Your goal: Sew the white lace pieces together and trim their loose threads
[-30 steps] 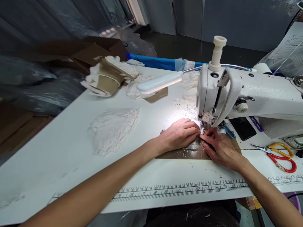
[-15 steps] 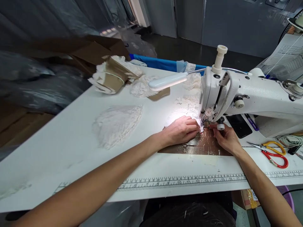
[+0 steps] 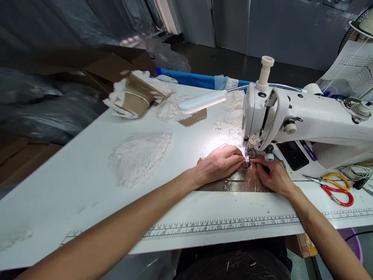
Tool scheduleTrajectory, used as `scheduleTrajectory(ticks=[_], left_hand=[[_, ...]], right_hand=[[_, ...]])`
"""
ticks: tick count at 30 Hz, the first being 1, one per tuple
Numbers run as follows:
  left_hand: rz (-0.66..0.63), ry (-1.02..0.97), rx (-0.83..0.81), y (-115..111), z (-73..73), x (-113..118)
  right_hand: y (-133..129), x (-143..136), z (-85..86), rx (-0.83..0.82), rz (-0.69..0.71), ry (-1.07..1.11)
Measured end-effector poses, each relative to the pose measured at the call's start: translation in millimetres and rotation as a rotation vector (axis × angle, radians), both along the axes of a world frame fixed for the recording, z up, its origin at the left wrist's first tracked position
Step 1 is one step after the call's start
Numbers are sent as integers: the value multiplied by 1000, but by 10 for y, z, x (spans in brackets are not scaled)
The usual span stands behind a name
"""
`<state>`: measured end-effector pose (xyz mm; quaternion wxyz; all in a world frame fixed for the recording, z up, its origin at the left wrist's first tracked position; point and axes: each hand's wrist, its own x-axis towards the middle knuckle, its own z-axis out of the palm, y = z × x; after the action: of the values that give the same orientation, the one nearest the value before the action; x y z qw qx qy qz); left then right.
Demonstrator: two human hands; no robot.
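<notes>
The white sewing machine (image 3: pixel 314 112) has its presser foot (image 3: pixel 247 151) over a small piece of white lace fabric (image 3: pixel 239 149) with a red spot by the needle. Left of the foot, my left hand (image 3: pixel 223 163) lies with fingers pressed together on that lace. My right hand (image 3: pixel 274 175) comes from the other side, its thumb and forefinger pinching at the lace edge just by the foot; the fingertips are partly hidden. Beneath both hands is a shiny brown plate (image 3: pixel 233 184). A thin blue stick-like thing (image 3: pixel 279 159) shows behind my right hand.
More lace (image 3: pixel 229 130) lies lit behind my left hand; a lace piece (image 3: pixel 142 155) rests on the left. A tied lace bundle (image 3: pixel 134 97) and a lamp (image 3: pixel 202 102) are farther back. On the right are a phone (image 3: pixel 293 155), a purple pen-like tool (image 3: pixel 308 150) and scissors (image 3: pixel 338 188).
My right hand has moved left, its fingertips now at the lace beside the foot. The blue thing behind it has come into sight. My left hand stays on the lace; the view shifted slightly.
</notes>
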<state>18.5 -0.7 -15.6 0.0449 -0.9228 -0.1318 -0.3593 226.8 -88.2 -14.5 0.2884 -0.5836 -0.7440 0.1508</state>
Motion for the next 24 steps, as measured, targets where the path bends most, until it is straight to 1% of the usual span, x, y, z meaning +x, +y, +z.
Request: scheduleTrajectory(ticks=[3,6,11,13,15,17,18,20,22,24], left_hand=[[14,-2,-86,2,14,-4],[18,11,-110,0,10,-6],[-26,41,-31,3,-33,-1],[-35,57,-28,7,-49,-4],[-29,82,-35,11,-62,-8],[-20,105,-36,15,-75,-9],[-16,117,-34,16,-81,-8],[-17,147,-32,19,-94,-2],[-33,188,-40,21,-101,2],[-42,227,-90,22,-95,-3]], right_hand=[[-13,10,-14,46,71,-120],[-11,29,-17,43,96,-205],[9,49,2,-13,79,-114],[10,51,14,-25,76,-110],[13,70,33,-22,89,-91],[29,119,56,18,98,-54],[44,154,65,52,83,-47],[89,234,68,116,-15,-97],[142,305,50,137,-147,-222],[187,353,25,121,-218,-377]])
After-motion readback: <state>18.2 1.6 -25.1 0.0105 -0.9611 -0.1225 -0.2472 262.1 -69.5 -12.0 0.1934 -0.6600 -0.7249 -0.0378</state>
